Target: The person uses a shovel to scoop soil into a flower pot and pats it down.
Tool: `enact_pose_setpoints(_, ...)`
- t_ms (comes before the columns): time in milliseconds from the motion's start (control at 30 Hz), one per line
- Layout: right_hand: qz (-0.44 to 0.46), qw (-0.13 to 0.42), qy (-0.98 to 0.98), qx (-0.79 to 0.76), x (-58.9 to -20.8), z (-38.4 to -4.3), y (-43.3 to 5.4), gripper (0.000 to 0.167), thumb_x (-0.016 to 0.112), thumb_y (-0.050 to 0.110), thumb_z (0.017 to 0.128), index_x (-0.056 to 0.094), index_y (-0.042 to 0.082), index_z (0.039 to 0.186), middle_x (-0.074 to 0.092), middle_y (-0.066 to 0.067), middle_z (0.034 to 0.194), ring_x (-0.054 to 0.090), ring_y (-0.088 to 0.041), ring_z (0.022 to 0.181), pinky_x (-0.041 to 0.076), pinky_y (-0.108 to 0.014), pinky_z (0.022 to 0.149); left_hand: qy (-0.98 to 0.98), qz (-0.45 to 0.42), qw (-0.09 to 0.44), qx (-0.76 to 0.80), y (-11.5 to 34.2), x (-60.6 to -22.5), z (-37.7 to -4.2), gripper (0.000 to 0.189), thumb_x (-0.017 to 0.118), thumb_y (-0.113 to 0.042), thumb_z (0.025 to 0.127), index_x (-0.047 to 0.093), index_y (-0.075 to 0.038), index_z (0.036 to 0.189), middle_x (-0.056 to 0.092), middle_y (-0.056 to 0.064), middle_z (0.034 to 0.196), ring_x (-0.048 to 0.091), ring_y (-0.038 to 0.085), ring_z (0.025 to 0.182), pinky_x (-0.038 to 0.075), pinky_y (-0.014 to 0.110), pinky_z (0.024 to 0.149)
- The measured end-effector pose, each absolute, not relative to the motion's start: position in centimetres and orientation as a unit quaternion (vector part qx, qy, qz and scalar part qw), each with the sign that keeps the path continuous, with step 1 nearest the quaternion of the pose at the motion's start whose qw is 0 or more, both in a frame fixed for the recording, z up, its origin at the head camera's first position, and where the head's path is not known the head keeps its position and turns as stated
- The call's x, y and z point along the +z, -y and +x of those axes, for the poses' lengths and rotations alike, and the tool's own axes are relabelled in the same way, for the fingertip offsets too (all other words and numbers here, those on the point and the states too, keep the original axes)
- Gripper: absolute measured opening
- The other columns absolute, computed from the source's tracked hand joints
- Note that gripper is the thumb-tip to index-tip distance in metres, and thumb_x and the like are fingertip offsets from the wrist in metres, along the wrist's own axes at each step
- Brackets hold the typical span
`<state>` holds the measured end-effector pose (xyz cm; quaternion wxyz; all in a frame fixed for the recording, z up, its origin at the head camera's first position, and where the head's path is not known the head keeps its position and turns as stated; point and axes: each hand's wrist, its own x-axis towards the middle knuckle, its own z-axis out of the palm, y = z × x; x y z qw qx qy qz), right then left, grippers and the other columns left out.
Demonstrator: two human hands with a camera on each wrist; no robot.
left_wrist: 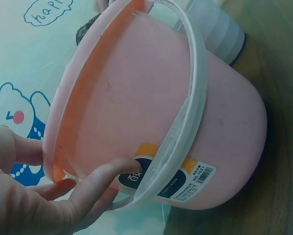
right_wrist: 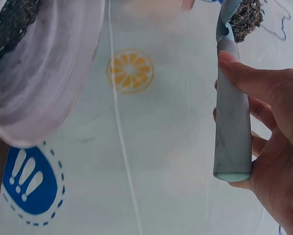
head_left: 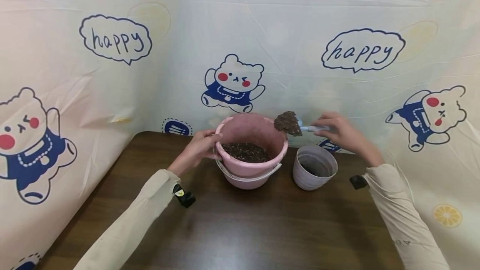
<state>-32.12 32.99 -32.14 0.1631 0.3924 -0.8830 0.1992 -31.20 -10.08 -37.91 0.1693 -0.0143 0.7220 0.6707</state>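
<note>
A pink bucket point(head_left: 247, 170) with a white handle point(left_wrist: 197, 73) holds dark soil point(head_left: 245, 152). At its left side my left hand point(head_left: 200, 149) grips the rim, and in the left wrist view a finger lies by the label point(left_wrist: 173, 174). My right hand point(head_left: 339, 130) holds a light blue hand trowel point(head_left: 313, 128) by its handle. Heaped soil point(head_left: 288, 123) fills the trowel's blade, which is raised by the bucket's right rim. Below the right hand stands a pale grey-purple flowerpot point(head_left: 313, 180) with some dark soil at the bottom.
Bucket and pot stand near the back edge of a dark wooden table point(head_left: 240, 228). Close behind and at both sides hangs a pale printed cloth point(head_left: 285, 32) with cartoon bears and lettering.
</note>
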Motion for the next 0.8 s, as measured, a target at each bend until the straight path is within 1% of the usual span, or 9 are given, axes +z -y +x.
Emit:
enact_pose_setpoints(100,0.373,0.157,0.892,0.201,-32.0,-31.5,-34.2,0.026,0.078,-0.004,0.088,0.077,-0.002,0.114,0.072,-0.006,0.098,0.059,-0.015,0.087,0.050,-0.026,0.071,-0.719,-0.020,0.165,0.675,10.1,-38.1,-31.3,0.064,0.053,-0.021,0.108,0.027,-0.008,0.166,0.037,0.027,0.160,0.055,0.044,0.134,0.065,0.048,0.086)
enact_pose_setpoints(167,0.362,0.157,0.897,0.198,-32.0,-31.1,-35.0,0.026,0.078,-0.004,0.089,0.077,-0.002,0.115,0.072,-0.006,0.099,0.057,-0.013,0.087,0.048,-0.025,0.071,-0.713,-0.020,0.165,0.681,10.1,-38.2,-31.4,0.066,0.054,-0.020,0.108,0.025,-0.011,0.167,0.035,0.028,0.161,0.050,0.046,0.139,0.065,0.048,0.086)
enact_pose_setpoints(233,0.354,0.158,0.902,0.193,-32.1,-30.9,-35.7,0.026,0.077,-0.004,0.089,0.077,-0.001,0.115,0.071,-0.005,0.099,0.055,-0.012,0.087,0.046,-0.024,0.071,-0.710,-0.020,0.164,0.685,10.1,-38.3,-31.4,0.066,0.054,-0.020,0.108,0.025,-0.014,0.167,0.035,0.028,0.161,0.048,0.046,0.140,0.066,0.048,0.084)
enact_pose_setpoints(333,0.348,0.161,0.905,0.184,-32.4,-30.5,-36.6,0.027,0.079,-0.005,0.087,0.078,-0.001,0.114,0.071,-0.005,0.099,0.055,-0.014,0.087,0.046,-0.026,0.070,-0.709,-0.020,0.165,0.686,10.2,-38.4,-31.5,0.066,0.055,-0.020,0.108,0.026,-0.017,0.167,0.036,0.027,0.160,0.048,0.046,0.140,0.066,0.047,0.084)
enact_pose_setpoints(533,0.340,0.164,0.913,0.158,-33.4,-30.0,-38.4,0.029,0.081,-0.005,0.084,0.078,0.000,0.112,0.073,-0.007,0.102,0.063,-0.024,0.093,0.051,-0.035,0.076,-0.710,-0.021,0.164,0.685,10.2,-38.4,-31.5,0.065,0.055,-0.019,0.108,0.028,-0.018,0.167,0.037,0.026,0.160,0.047,0.046,0.140,0.065,0.049,0.086)
enact_pose_setpoints(667,0.331,0.163,0.916,0.154,-34.4,-29.6,-39.5,0.029,0.082,-0.004,0.083,0.078,0.000,0.112,0.073,-0.007,0.102,0.063,-0.025,0.092,0.050,-0.035,0.076,-0.710,-0.020,0.163,0.685,10.2,-38.3,-31.5,0.065,0.055,-0.019,0.108,0.028,-0.018,0.166,0.038,0.027,0.159,0.048,0.046,0.140,0.065,0.051,0.087)
enact_pose_setpoints(800,0.318,0.163,0.921,0.158,-35.0,-28.9,-40.4,0.027,0.081,-0.004,0.084,0.079,0.001,0.110,0.072,-0.006,0.101,0.061,-0.023,0.093,0.049,-0.031,0.077,-0.710,-0.018,0.163,0.684,10.2,-38.3,-31.5,0.064,0.055,-0.018,0.108,0.029,-0.018,0.166,0.040,0.027,0.158,0.048,0.047,0.140,0.065,0.050,0.086)
